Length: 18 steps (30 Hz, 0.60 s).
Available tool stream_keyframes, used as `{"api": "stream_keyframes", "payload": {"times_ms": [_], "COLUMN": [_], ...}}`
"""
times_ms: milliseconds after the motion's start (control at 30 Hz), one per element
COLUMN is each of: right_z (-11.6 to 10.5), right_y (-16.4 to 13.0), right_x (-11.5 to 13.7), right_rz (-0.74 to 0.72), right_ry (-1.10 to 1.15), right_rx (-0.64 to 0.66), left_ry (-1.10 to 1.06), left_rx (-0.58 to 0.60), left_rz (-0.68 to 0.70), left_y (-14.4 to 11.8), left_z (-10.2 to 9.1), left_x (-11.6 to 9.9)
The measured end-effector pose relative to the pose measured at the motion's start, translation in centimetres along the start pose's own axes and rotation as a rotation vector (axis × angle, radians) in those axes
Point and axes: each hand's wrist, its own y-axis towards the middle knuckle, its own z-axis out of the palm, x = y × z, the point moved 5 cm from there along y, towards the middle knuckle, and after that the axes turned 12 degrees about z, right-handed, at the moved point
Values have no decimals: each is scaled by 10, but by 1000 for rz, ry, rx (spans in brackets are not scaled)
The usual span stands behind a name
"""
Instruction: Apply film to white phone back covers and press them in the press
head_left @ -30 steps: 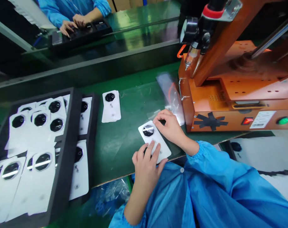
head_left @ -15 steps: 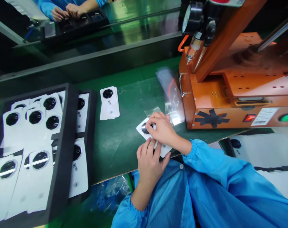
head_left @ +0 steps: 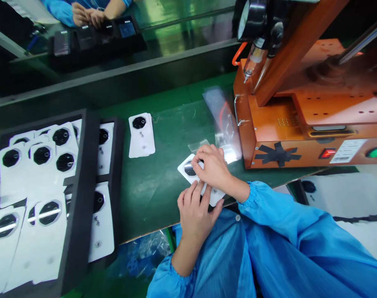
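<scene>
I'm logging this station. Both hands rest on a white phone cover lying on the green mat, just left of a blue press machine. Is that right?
Not quite: the press machine is orange, not blue, as the head view shows. The rest holds: the left hand and right hand both rest on the white phone cover lying on the green mat, just left of the machine.

You wear a bright blue, smooth, slightly shiny work smock that fills the lower right of the frame. Its long sleeves end in gathered elastic cuffs at both wrists, leaving your left hand [head_left: 196, 213] and right hand [head_left: 214, 167] bare. A small white snap button sits on the front.
</scene>
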Motion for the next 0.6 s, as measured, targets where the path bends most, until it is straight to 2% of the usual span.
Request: {"api": "stream_keyframes", "payload": {"times_ms": [600], "right_z": [-6], "right_y": [-7], "right_x": [1], "right_rz": [-80], "right_ry": [-103], "right_rx": [-34], "left_ry": [-3], "left_rx": [27], "left_rz": [-15], "left_y": [0], "left_z": [0], "left_x": [0]}}
